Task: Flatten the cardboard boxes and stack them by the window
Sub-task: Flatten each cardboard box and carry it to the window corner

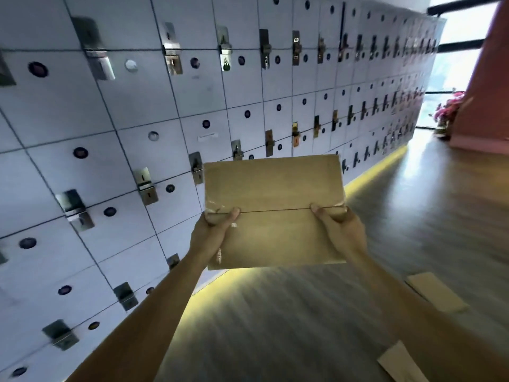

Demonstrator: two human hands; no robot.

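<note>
Left hand (213, 234): grips the left edge of the cardboard box (274, 213), thumb laid across the near face at the flap seam, remaining fingers hidden behind the panel. Right hand (340, 230): grips the right edge at the same seam, thumb on top, fingers wrapped behind. Both forearms extend up from the lower frame.

Box: brown, held in the air at arm's length, near face showing two flaps meeting along a thin horizontal seam. Torn clear tape remains at both ends of the seam. Whether the box is already flattened cannot be told from this angle.

Behind and left of the box: a wall of pale grey mailboxes (132, 128), each door with a round lock and a metal tab, running away toward the far right. A yellow light strip (366, 176) glows along the base of the mailboxes, just right of the box.

Below the box: wood-look floor (275, 312), motion-blurred. Two cardboard pieces lie flat on it, below and right of the box, one nearer (400, 365), one farther (435, 295).

Far right of the box: a bright window (451, 73), pink flowers (447, 107) at its foot, and a reddish pillar (487, 78).
</note>
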